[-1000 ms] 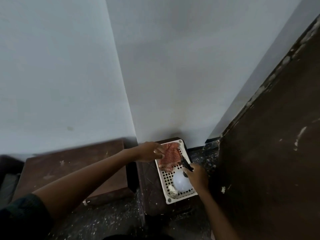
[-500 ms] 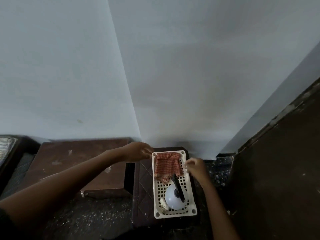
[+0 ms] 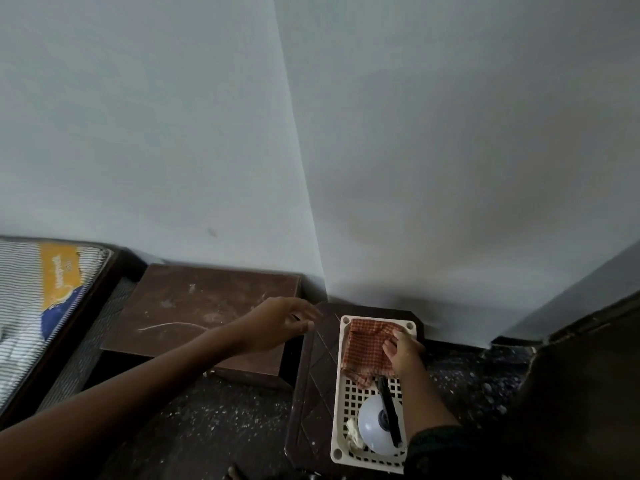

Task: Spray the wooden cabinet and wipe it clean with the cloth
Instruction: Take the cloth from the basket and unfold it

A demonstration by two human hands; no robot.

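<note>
A red checked cloth (image 3: 365, 348) lies crumpled in the far end of a white perforated basket (image 3: 339, 393). My right hand (image 3: 403, 349) rests on the cloth's right side, fingers curled into it. A white spray bottle (image 3: 375, 426) with a black nozzle lies in the basket's near end. My left hand (image 3: 284, 323) hovers with fingers spread above the gap between the low wooden cabinet (image 3: 207, 313) and the dark stool (image 3: 315, 375) under the basket. The cabinet top is dusty and scratched.
A striped mattress (image 3: 41, 299) in a dark frame lies at far left. Pale walls meet in a corner behind the stool. A dark wooden surface (image 3: 588, 393) rises at right. The floor (image 3: 207, 427) is dark and speckled.
My right hand left the spray bottle, moved to the basket's far end and came down onto the cloth. My left hand drew back from the basket rim. The camera view shifted left.
</note>
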